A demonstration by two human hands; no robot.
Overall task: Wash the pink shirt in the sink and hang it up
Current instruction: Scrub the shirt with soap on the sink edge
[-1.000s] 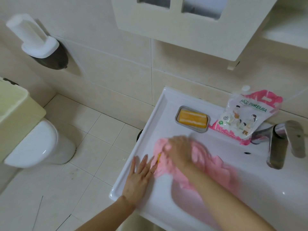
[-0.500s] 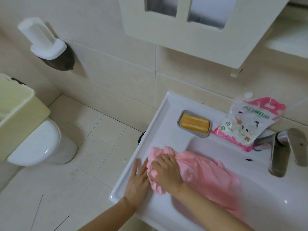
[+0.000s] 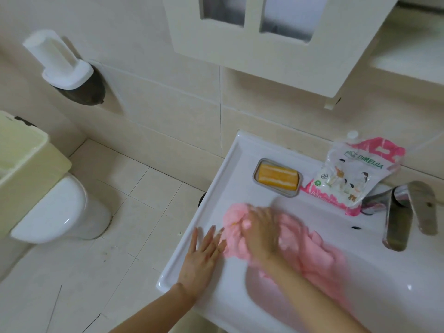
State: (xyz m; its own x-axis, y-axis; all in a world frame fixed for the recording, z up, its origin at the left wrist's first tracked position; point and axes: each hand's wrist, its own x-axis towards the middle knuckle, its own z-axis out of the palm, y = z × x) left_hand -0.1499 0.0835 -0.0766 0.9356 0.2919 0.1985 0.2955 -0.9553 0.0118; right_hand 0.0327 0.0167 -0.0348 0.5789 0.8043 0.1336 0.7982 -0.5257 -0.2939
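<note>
Left hand (image 3: 199, 258) lies released, flat on the sink (image 3: 228, 164) rim; at its 2 o'clock, right hand (image 3: 262, 231) grasps the pink shirt (image 3: 312, 255).

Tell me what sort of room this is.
Most likely a home bathroom: a white ceramic toilet stands on the tiled floor left of a white ceramic sink with a chrome tap.
</note>
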